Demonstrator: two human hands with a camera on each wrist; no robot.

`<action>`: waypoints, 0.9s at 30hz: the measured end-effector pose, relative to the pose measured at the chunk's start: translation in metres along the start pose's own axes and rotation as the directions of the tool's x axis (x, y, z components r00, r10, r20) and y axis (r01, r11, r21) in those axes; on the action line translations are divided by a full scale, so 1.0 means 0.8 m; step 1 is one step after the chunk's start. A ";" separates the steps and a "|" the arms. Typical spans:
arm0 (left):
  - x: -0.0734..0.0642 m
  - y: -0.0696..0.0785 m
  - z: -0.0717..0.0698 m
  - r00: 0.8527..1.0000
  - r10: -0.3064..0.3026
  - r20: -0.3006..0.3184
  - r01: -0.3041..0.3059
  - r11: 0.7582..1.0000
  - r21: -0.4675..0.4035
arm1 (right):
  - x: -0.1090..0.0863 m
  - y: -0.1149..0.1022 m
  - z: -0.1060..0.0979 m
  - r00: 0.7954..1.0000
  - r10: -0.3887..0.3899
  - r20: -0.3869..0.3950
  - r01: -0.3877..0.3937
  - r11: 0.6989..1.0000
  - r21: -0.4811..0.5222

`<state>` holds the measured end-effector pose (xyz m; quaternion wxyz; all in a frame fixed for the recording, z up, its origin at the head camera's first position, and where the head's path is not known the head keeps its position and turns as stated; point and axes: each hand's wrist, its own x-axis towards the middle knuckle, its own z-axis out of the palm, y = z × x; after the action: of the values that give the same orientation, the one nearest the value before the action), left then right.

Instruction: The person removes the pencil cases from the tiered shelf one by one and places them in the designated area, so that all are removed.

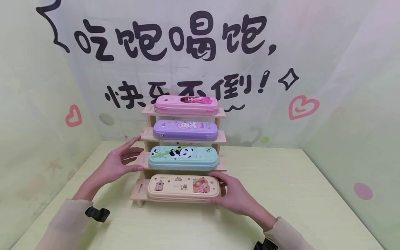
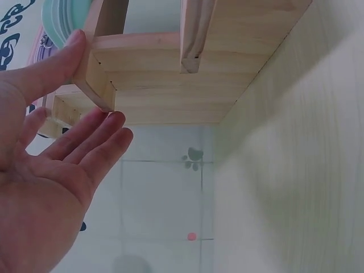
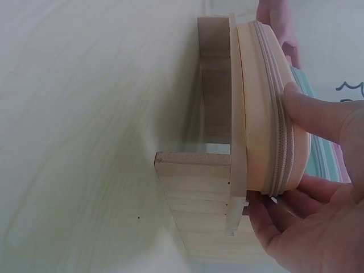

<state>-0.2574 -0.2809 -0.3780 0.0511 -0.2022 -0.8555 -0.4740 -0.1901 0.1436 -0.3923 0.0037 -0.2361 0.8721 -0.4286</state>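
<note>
A stepped wooden display stand (image 1: 136,194) bears one pencil case on each tier. From the bottom up they are a cream pencil case (image 1: 175,189) with cartoon animals, a mint panda pencil case (image 1: 162,159), a purple pencil case (image 1: 168,130) and a pink pencil case (image 1: 168,104). My right hand (image 1: 235,194) grips the cream case's right end, thumb in front and fingers behind; the right wrist view shows its zipper (image 3: 278,114). My left hand (image 1: 114,165) holds the left end of the mint case's tier, thumb at its front edge and fingertips (image 2: 116,119) at the back.
The stand is on a pale wood-grain table (image 1: 265,194). Behind it hangs a white backdrop (image 1: 187,73) with large black Chinese characters and pink hearts. Pale green panels (image 1: 359,121) enclose both sides.
</note>
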 end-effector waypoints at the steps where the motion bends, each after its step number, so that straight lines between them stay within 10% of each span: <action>1: 0.000 0.000 -0.001 1.000 0.001 0.004 -0.001 1.000 -0.010 | 0.000 0.000 0.000 1.000 0.001 0.000 -0.001 1.000 0.001; 27: 0.003 -0.012 -0.011 0.995 0.058 0.081 -0.043 0.985 -0.168 | -0.003 0.008 -0.003 1.000 -0.002 0.012 0.001 0.996 0.084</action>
<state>-0.2640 -0.2919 -0.3805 0.0093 -0.2475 -0.8089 -0.5332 -0.1909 0.1494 -0.3960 0.0183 -0.2390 0.8531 -0.4634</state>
